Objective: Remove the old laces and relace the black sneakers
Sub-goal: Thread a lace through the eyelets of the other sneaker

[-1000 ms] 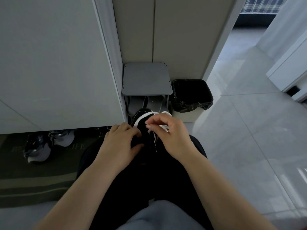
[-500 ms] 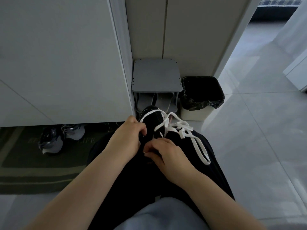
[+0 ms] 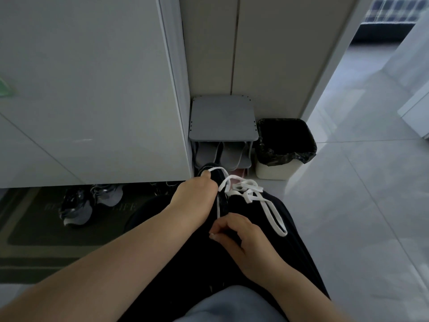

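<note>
Two hands low over lap. Right hand (image 3: 246,240) nearest, curled, pinching one strand of white lace (image 3: 267,205). Left hand (image 3: 192,196) just ahead, wrapped round black sneaker (image 3: 218,176) propped on knees, toe away. Rest of lace bunched beside sneaker, loop draped over right thigh. Beyond: grey rack (image 3: 222,122) with slippers (image 3: 229,154) under, bin (image 3: 274,170) right of it. Far left, spare shoes (image 3: 76,208) on mat (image 3: 34,228).

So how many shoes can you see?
5. One black sneaker on the lap, gripped by the left hand; two grey slippers side by side in the small rack; two dark sneakers on the green mat by the cabinet. More may hide under the cabinet.
</note>
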The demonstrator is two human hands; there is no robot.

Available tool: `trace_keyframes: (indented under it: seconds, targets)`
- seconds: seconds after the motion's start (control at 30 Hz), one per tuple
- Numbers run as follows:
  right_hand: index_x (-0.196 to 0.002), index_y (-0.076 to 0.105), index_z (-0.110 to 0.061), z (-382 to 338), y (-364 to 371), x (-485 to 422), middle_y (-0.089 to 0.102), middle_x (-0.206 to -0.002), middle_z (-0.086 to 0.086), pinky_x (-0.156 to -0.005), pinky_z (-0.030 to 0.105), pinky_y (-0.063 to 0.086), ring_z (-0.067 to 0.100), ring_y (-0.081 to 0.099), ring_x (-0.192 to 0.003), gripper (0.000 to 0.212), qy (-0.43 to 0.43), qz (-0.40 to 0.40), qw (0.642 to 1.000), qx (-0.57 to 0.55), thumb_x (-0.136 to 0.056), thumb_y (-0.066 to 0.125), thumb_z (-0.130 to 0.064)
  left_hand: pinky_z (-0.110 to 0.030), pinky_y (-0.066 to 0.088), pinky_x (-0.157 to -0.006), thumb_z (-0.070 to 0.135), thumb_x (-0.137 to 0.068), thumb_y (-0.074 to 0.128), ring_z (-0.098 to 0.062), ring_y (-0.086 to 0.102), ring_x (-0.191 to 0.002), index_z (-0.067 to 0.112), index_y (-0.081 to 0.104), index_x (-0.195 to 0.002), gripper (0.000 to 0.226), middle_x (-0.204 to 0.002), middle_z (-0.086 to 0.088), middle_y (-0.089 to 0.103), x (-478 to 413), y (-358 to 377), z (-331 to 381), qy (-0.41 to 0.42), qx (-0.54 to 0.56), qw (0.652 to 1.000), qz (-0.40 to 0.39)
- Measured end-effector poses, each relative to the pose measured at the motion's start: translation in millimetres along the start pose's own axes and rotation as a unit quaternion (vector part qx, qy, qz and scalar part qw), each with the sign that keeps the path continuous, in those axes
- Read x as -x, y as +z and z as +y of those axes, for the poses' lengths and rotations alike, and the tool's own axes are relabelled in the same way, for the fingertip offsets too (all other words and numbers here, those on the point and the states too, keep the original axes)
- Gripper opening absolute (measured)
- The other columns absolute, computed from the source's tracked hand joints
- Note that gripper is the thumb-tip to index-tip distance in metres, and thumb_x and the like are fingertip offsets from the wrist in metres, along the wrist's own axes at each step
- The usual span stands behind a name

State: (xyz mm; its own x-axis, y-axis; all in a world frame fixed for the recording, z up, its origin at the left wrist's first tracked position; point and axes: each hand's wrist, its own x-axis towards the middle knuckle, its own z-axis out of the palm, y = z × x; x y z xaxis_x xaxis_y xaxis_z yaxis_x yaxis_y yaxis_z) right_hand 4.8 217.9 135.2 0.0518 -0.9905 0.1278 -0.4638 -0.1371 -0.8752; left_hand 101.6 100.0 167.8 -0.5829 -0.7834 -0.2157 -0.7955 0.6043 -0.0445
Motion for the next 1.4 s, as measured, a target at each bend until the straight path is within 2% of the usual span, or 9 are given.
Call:
trace_keyframes:
  seconds: [0.53, 0.6, 0.67, 0.73, 1.07, 1.2, 1.27, 1.33, 1.4]
  targets:
    - [-0.089, 0.058, -0.028, -4, -7, 1, 0.06, -0.085, -0.021, -0.082, 0.018, 0.046, 0.001, 0.059, -0.086, 0.014, 0.019, 0.027, 0.997, -0.072, -0.088, 0.058, -0.014, -0.033, 0.035, -0.063, 0.001, -0.09, 0.041, -0.029, 0.057, -0.097, 0.006, 0.058, -0.106, 0.023, -0.115, -0.01, 0.047, -20, 7, 7, 0.102, -0.186, 0.976, -0.039]
    - [-0.088, 0.058, -0.028, -5, -6, 2, 0.059, -0.083, -0.024, -0.081, 0.015, 0.045, -0.001, 0.058, -0.084, 0.016, 0.018, 0.029, 0.997, -0.072, -0.089, 0.059, -0.012, -0.033, 0.036, -0.058, 0.007, -0.084, 0.055, -0.027, 0.059, -0.089, 0.01, 0.062, -0.096, 0.014, -0.105, -0.008, 0.052, -17, 8, 0, 0.139, -0.172, 0.975, 0.011]
    - [-0.088, 0.059, -0.027, -6, -6, 2, 0.058, -0.082, -0.026, -0.079, 0.013, 0.044, -0.003, 0.058, -0.083, 0.016, 0.02, 0.026, 0.996, -0.077, -0.089, 0.059, -0.011, -0.028, 0.036, -0.046, 0.014, -0.048, 0.084, -0.022, 0.059, -0.058, 0.016, 0.064, -0.063, 0.024, -0.071, -0.003, 0.057, -16, 7, -6, 0.17, -0.167, 0.97, 0.043]
    - [-0.089, 0.06, -0.025, -6, -6, 2, 0.058, -0.082, -0.026, -0.079, 0.012, 0.044, -0.003, 0.058, -0.083, 0.014, 0.021, 0.023, 0.996, -0.08, -0.089, 0.059, -0.011, -0.024, 0.037, -0.042, 0.012, -0.022, 0.086, -0.02, 0.051, -0.042, 0.019, 0.057, -0.043, 0.037, -0.051, 0.0, 0.05, -16, 11, -10, 0.183, -0.163, 0.967, 0.066]
    - [-0.092, 0.063, -0.019, -4, -3, 2, 0.062, -0.086, -0.018, -0.081, 0.015, 0.045, 0.003, 0.06, -0.087, 0.009, 0.04, 0.023, 0.994, -0.096, -0.089, 0.059, -0.011, -0.026, 0.038, -0.052, 0.016, -0.035, 0.081, -0.02, 0.052, -0.054, 0.02, 0.056, -0.041, 0.026, -0.049, 0.003, 0.05, -13, 16, -14, 0.235, -0.209, 0.941, 0.128]
    - [-0.087, 0.06, -0.027, -4, -2, 2, 0.063, -0.087, -0.013, -0.077, 0.016, 0.046, 0.006, 0.061, -0.084, 0.017, 0.057, 0.043, 0.992, -0.102, -0.089, 0.059, -0.011, -0.026, 0.041, -0.054, 0.017, -0.043, 0.083, -0.02, 0.056, -0.064, 0.022, 0.064, -0.05, 0.021, -0.06, 0.006, 0.058, -14, 12, -24, 0.232, -0.084, 0.959, 0.139]
    - [-0.088, 0.06, -0.031, -3, -1, 2, 0.064, -0.087, -0.012, -0.076, 0.018, 0.048, 0.008, 0.062, -0.085, 0.021, 0.063, 0.066, 0.991, -0.1, -0.09, 0.059, -0.01, -0.029, 0.046, -0.07, 0.021, -0.067, 0.077, -0.016, 0.055, -0.085, 0.022, 0.071, -0.07, 0.007, -0.081, 0.008, 0.066, -8, 7, -34, 0.184, 0.075, 0.973, 0.116]
    - [-0.088, 0.06, -0.031, -3, 2, -1, 0.065, -0.088, -0.011, -0.076, 0.019, 0.05, 0.009, 0.063, -0.086, 0.023, 0.073, 0.092, 0.988, -0.099, -0.09, 0.058, -0.009, -0.028, 0.045, -0.082, 0.023, -0.078, 0.071, -0.009, 0.053, -0.091, 0.023, 0.072, -0.081, 0.003, -0.089, 0.01, 0.067, 6, 1, -39, 0.108, 0.254, 0.957, 0.09]
    - [-0.088, 0.06, -0.032, -5, 2, -6, 0.066, -0.086, -0.008, -0.074, 0.017, 0.049, 0.007, 0.064, -0.085, 0.025, 0.091, 0.121, 0.982, -0.117, -0.09, 0.058, -0.007, -0.019, 0.046, -0.078, 0.019, -0.078, 0.072, -0.003, 0.06, -0.083, 0.026, 0.071, -0.077, 0.007, -0.082, 0.009, 0.069, 25, -6, -36, 0.048, 0.389, 0.914, 0.104]
